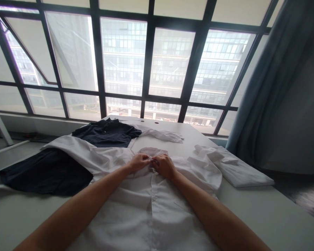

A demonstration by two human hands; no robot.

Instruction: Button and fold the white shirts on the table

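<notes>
A white button-up shirt (131, 205) lies front side up on the table, its collar toward the window and its sleeves spread to both sides. At the collar, my left hand (140, 162) pinches the fabric near the top of the front placket. My right hand (164, 166) meets it there, fingers closed on the other side of the collar opening. Both sets of fingertips nearly touch; any button between them is too small to make out. A dark navy shirt (107, 133) lies beyond the white shirt's left sleeve, and more dark cloth (47, 172) shows on the near side of that sleeve.
The white table (251, 209) reaches toward the large framed windows (122, 55). A folded white garment (246, 172) rests on its right side. Another white sleeve (164, 135) stretches behind the collar. A blue-grey curtain (261, 97) hangs at the right.
</notes>
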